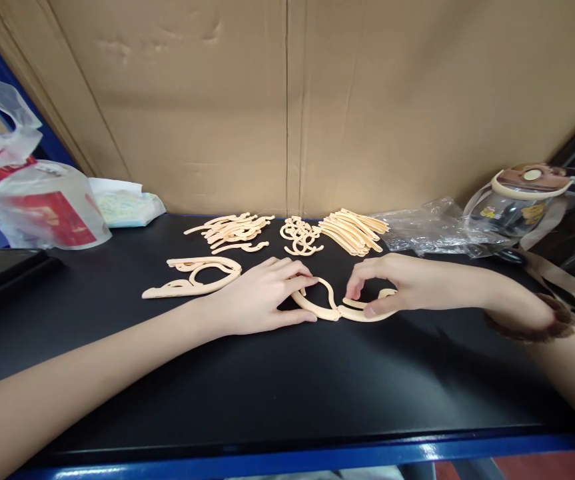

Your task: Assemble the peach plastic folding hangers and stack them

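Note:
A cream plastic folding clothes hanger [324,311], its curved arms spread, lies on the black tabletop between my hands. My left hand [262,297] grips its left side, thumb at the near edge and fingers over the far edge. On its right side, my right hand [387,287] pinches the arm and a thin curved piece between bent fingers and thumb. My fingers hide part of both ends. Left of my left hand lies another hanger [202,288], folded, with its arms pointing left.
Behind my hands are piles of wavy pieces [240,230], small hooks [301,235] and long slats [352,232]. A clear plastic bag [427,227] and a bottle [522,200] stand at right. At left are a bagged cup [57,207], tissue pack [127,203] and phone [2,273].

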The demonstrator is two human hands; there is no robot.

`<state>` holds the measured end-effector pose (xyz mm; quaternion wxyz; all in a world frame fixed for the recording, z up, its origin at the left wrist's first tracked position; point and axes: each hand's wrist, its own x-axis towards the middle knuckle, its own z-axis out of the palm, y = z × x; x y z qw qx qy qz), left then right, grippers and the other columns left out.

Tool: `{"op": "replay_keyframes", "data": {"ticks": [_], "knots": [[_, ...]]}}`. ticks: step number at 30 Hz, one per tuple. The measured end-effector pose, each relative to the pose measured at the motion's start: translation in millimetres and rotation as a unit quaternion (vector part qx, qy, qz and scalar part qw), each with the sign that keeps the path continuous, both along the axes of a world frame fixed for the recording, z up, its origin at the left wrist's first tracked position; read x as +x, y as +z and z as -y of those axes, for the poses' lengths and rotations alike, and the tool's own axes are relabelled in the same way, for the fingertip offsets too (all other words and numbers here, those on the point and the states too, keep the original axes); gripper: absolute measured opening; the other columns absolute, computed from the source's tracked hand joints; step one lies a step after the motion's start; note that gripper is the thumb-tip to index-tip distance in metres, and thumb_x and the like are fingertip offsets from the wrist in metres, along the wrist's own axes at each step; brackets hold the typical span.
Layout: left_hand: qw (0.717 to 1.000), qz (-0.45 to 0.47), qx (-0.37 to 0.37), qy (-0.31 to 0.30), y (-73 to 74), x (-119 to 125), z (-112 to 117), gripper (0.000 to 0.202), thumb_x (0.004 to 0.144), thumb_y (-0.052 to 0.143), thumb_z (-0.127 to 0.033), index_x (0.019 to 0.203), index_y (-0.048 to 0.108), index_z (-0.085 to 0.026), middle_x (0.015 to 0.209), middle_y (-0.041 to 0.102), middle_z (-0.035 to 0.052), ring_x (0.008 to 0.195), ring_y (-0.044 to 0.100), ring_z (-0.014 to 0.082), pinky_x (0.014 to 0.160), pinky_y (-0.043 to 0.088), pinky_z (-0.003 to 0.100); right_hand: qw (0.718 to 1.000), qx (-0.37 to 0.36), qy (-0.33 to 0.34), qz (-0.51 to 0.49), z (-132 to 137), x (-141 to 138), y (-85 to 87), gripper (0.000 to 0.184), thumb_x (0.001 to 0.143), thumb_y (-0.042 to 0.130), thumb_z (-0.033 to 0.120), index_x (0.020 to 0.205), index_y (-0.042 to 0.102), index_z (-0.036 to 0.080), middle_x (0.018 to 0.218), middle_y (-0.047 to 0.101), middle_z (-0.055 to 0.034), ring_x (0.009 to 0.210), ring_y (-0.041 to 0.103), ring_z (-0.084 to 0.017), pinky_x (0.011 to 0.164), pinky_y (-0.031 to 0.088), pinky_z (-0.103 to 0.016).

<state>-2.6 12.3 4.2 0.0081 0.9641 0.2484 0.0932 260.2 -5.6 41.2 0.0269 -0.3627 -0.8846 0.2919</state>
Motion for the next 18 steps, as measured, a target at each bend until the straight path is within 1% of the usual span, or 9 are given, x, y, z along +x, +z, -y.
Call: {"op": "replay_keyframes", "data": {"ticks": [1, 3, 6, 10, 12, 14, 16, 17, 18], "knots": [[1.0, -0.004, -0.002, -0.002, 0.0, -0.5, -0.6, 0.046, 0.091, 0.047, -0.048, 0.127, 0.054, -0.02, 0.125, 0.056, 0.0082, 0.107, 0.052, 0.0235, 0.093, 0.038, 0.036, 1.0, -0.009, -0.005, -0.002, 0.6, -0.2, 0.9, 0.029, 0.082, 0.061, 0.038, 0.106, 0.064, 0.021, 0.1, 0.066, -0.0024, 0.09, 0.06, -0.018, 0.074, 0.043, -0.027], [1.0, -0.008, -0.003, -0.004, -0.6, -1.4, -1.6, 0.044, 0.092, 0.047, -0.045, 0.128, 0.053, -0.02, 0.123, 0.056, 0.0081, 0.107, 0.052, 0.0231, 0.092, 0.039, 0.035, 1.0, -0.022, 0.002, 0.001, 1.8, -0.7, 2.8, 0.034, 0.079, 0.065, 0.036, 0.11, 0.062, 0.022, 0.098, 0.067, -0.0006, 0.089, 0.06, -0.017, 0.074, 0.043, -0.026], [1.0, -0.01, 0.0, 0.001, -1.7, -2.1, -3.0, 0.047, 0.091, 0.048, -0.047, 0.129, 0.051, -0.02, 0.118, 0.058, 0.0079, 0.104, 0.053, 0.0234, 0.09, 0.039, 0.035, 0.999, -0.026, 0.019, 0.009, 2.8, -1.4, 4.1, 0.031, 0.08, 0.063, 0.029, 0.11, 0.062, 0.022, 0.094, 0.068, 0.0001, 0.086, 0.06, -0.016, 0.072, 0.042, -0.026], [1.0, 0.002, 0.006, 0.001, -1.8, -1.6, -4.4, 0.05, 0.091, 0.045, -0.052, 0.128, 0.052, -0.02, 0.116, 0.057, 0.0084, 0.103, 0.053, 0.0236, 0.089, 0.038, 0.035, 1.0, -0.011, 0.003, 0.009, 0.2, -1.6, -0.7, 0.028, 0.081, 0.06, 0.027, 0.108, 0.063, 0.022, 0.097, 0.067, -0.0019, 0.084, 0.062, -0.017, 0.07, 0.045, -0.027], [1.0, 0.009, -0.001, 0.009, -0.8, -0.7, -3.7, 0.05, 0.089, 0.047, -0.055, 0.124, 0.055, -0.02, 0.112, 0.058, 0.0078, 0.1, 0.053, 0.0232, 0.087, 0.039, 0.035, 0.999, 0.04, -0.008, 0.0, -2.4, -1.3, -5.5, 0.024, 0.083, 0.057, 0.027, 0.106, 0.063, 0.021, 0.098, 0.067, -0.0035, 0.086, 0.062, -0.018, 0.075, 0.046, -0.029], [0.999, 0.018, -0.012, 0.031, 1.0, 0.1, -1.8, 0.052, 0.086, 0.049, -0.06, 0.117, 0.057, -0.02, 0.107, 0.058, 0.007, 0.098, 0.053, 0.0234, 0.086, 0.04, 0.035, 0.99, 0.138, -0.03, 0.003, -5.0, -0.9, -10.1, 0.021, 0.086, 0.054, 0.025, 0.104, 0.063, 0.02, 0.103, 0.065, -0.0058, 0.093, 0.06, -0.02, 0.081, 0.045, -0.032], [0.998, 0.022, -0.025, 0.054, 3.5, 0.1, 0.9, 0.056, 0.082, 0.051, -0.064, 0.113, 0.058, -0.019, 0.104, 0.058, 0.0067, 0.097, 0.052, 0.0242, 0.085, 0.04, 0.035, 0.969, 0.234, -0.072, 0.026, -7.1, -0.7, -13.0, 0.021, 0.089, 0.05, 0.025, 0.103, 0.065, 0.02, 0.107, 0.064, -0.0078, 0.098, 0.058, -0.022, 0.085, 0.043, -0.035], [0.997, 0.021, -0.033, 0.06, 4.8, -0.4, 2.0, 0.057, 0.08, 0.052, -0.066, 0.112, 0.058, -0.019, 0.105, 0.058, 0.0067, 0.098, 0.052, 0.0246, 0.085, 0.04, 0.035, 0.961, 0.258, -0.094, 0.041, -7.7, -0.8, -13.6, 0.022, 0.09, 0.049, 0.027, 0.103, 0.065, 0.02, 0.107, 0.064, -0.0083, 0.098, 0.058, -0.023, 0.085, 0.043, -0.035], [0.997, 0.019, -0.044, 0.06, 6.0, -1.2, 2.7, 0.059, 0.078, 0.054, -0.066, 0.113, 0.058, -0.019, 0.106, 0.057, 0.0065, 0.099, 0.051, 0.0249, 0.086, 0.04, 0.035, 0.956, 0.267, -0.112, 0.051, -8.0, -1.3, -13.9, 0.025, 0.092, 0.047, 0.031, 0.102, 0.066, 0.019, 0.106, 0.065, -0.0084, 0.097, 0.059, -0.024, 0.083, 0.043, -0.035]]}}
